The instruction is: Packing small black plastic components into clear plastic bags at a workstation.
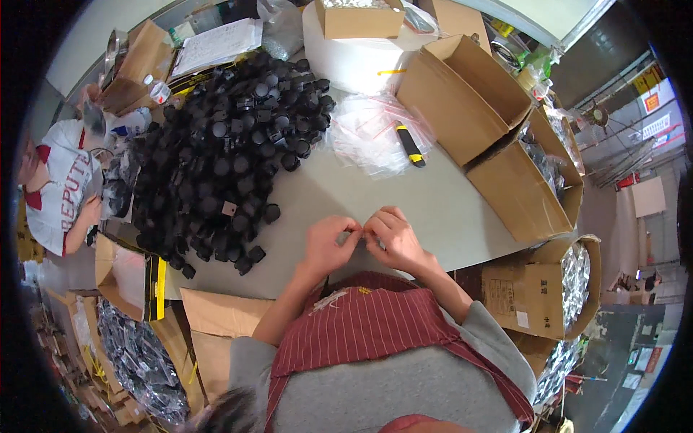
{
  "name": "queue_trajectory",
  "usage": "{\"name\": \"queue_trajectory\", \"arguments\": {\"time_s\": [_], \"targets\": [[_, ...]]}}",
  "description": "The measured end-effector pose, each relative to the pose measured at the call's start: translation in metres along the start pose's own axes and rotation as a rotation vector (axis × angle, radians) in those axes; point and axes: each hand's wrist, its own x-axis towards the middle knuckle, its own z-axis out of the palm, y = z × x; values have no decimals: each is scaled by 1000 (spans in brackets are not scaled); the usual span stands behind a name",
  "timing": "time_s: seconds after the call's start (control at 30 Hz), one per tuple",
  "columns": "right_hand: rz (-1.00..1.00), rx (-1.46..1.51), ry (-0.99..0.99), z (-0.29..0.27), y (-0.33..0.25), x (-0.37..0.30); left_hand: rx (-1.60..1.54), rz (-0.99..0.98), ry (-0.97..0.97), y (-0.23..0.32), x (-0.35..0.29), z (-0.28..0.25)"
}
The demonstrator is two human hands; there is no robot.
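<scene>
Left hand [328, 244] and right hand [393, 237] | fingertips pinched together on a small item, kind unclear | item between both hands, equally near | heap of black caps [224, 151] lies left-forward

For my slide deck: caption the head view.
Both hands pinch something small beside a pile of black caps.

At the far right of your tabletop [433, 209] lies a large open brown cardboard box [462, 90], tipped on its side, with a second brown box [530, 191] just beside it. A smaller tan box [359, 19] sits on the white roll at the back. Clear plastic bags [368, 133] (some with red strips) lie near the middle. Below the table's right edge stands a brown carton [534, 292] bearing a small white label [522, 319]. Red and yellow signs [650, 90] hang far right.
</scene>
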Motion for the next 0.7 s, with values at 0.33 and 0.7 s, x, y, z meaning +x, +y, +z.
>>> {"name": "queue_trajectory", "arguments": {"time_s": [0.33,0.7], "targets": [[40,-36,-8,-23,17,-20,-354,-330,111,-36,21,-9],[628,368,666,-149,63,-25,-481,-510,228,-96,24,9]]}}
